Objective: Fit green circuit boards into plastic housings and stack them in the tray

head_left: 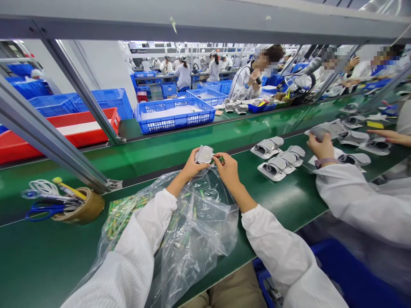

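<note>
My left hand (192, 164) is closed around a small light-grey plastic device (204, 154), held up above the bench. Close against its right side, my right hand (228, 170) pinches a small green battery (221, 160); the fingers hide most of it. Below both hands lies a clear plastic bag (205, 235), spread and crumpled over the bench. Many slim green-and-gold batteries (123, 216) show inside its left part. Several similar grey devices with curled straps (272, 167) stand on white bases to the right of my right hand.
A brown tape-roll holder (85, 207) with scissors (45, 210) and pens stands at left. A green conveyor belt (154, 149) runs behind the bench, below a slanted metal post (77, 85). At right, a co-worker's hand (323, 149) grips a grey device. Blue basket (175, 124) beyond.
</note>
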`<action>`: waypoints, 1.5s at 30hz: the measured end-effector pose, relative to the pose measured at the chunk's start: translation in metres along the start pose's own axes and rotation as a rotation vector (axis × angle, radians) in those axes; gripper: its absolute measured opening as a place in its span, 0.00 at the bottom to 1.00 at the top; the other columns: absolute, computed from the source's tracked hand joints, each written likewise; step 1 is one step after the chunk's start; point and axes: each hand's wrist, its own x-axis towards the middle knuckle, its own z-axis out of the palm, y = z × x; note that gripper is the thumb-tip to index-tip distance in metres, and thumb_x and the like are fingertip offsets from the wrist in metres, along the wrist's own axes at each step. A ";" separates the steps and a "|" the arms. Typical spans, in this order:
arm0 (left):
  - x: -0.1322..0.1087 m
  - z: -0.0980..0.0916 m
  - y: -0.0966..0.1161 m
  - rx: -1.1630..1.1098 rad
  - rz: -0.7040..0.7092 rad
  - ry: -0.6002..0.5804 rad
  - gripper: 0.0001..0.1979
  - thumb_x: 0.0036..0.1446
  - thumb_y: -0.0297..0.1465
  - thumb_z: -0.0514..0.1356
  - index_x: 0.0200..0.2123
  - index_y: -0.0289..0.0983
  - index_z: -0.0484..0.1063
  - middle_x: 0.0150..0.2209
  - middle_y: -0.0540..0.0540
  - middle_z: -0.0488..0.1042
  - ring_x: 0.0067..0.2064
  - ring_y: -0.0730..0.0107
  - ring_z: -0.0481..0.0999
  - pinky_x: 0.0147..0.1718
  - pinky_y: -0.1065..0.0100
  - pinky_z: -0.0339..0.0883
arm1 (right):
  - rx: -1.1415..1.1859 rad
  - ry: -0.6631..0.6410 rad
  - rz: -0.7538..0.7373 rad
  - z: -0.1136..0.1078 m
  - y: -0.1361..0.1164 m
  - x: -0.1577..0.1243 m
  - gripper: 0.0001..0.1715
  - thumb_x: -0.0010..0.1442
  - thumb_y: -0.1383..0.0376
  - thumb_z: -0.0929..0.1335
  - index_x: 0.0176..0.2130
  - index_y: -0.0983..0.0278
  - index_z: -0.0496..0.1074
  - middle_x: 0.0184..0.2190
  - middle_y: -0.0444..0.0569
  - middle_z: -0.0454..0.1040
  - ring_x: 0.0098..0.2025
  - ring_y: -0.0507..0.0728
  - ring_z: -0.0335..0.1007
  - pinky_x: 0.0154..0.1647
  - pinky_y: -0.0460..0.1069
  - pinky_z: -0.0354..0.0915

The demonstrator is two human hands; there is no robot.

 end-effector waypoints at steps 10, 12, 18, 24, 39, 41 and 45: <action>-0.006 0.003 0.005 -0.003 -0.074 -0.016 0.47 0.39 0.30 0.78 0.65 0.39 0.70 0.62 0.39 0.76 0.59 0.51 0.77 0.62 0.55 0.71 | -0.131 -0.080 -0.093 0.000 0.016 0.003 0.06 0.67 0.63 0.68 0.37 0.60 0.73 0.43 0.55 0.68 0.47 0.64 0.70 0.51 0.58 0.72; -0.008 0.004 0.006 -0.051 -0.128 -0.032 0.46 0.40 0.30 0.78 0.65 0.39 0.70 0.61 0.40 0.77 0.55 0.54 0.79 0.57 0.56 0.75 | -0.151 -0.145 -0.099 -0.001 0.017 0.003 0.05 0.67 0.64 0.67 0.37 0.60 0.72 0.43 0.54 0.68 0.45 0.63 0.69 0.49 0.57 0.71; -0.011 0.007 0.014 -0.111 -0.209 -0.037 0.46 0.41 0.30 0.77 0.65 0.39 0.69 0.59 0.40 0.77 0.47 0.61 0.79 0.46 0.59 0.80 | -0.380 -0.272 -0.084 -0.004 -0.002 -0.001 0.12 0.72 0.64 0.64 0.43 0.61 0.77 0.46 0.54 0.69 0.32 0.56 0.63 0.34 0.51 0.59; -0.013 0.007 0.019 -0.055 -0.233 -0.018 0.46 0.42 0.32 0.78 0.65 0.40 0.69 0.57 0.41 0.77 0.45 0.64 0.80 0.44 0.62 0.80 | -0.571 -0.337 -0.015 -0.008 -0.018 -0.010 0.15 0.75 0.59 0.65 0.47 0.60 0.81 0.45 0.55 0.76 0.32 0.57 0.71 0.35 0.51 0.58; -0.012 0.004 0.012 -0.127 -0.223 0.077 0.48 0.39 0.36 0.80 0.63 0.41 0.68 0.57 0.39 0.77 0.48 0.56 0.82 0.46 0.55 0.82 | 0.178 -0.125 0.019 -0.005 0.017 -0.004 0.21 0.66 0.65 0.62 0.55 0.62 0.76 0.47 0.56 0.84 0.47 0.62 0.81 0.55 0.60 0.76; -0.012 0.005 0.012 -0.138 -0.237 0.082 0.48 0.39 0.36 0.80 0.64 0.41 0.67 0.57 0.39 0.77 0.48 0.56 0.82 0.46 0.54 0.82 | 0.195 -0.074 0.026 -0.008 0.009 -0.005 0.20 0.69 0.62 0.63 0.56 0.61 0.77 0.50 0.57 0.85 0.51 0.63 0.83 0.56 0.60 0.76; -0.012 0.007 0.014 -0.148 -0.275 0.081 0.47 0.39 0.35 0.79 0.64 0.42 0.67 0.56 0.40 0.78 0.47 0.56 0.83 0.47 0.54 0.81 | 0.188 0.048 0.065 -0.012 0.000 -0.005 0.18 0.70 0.56 0.67 0.51 0.61 0.80 0.51 0.58 0.85 0.52 0.65 0.82 0.54 0.61 0.78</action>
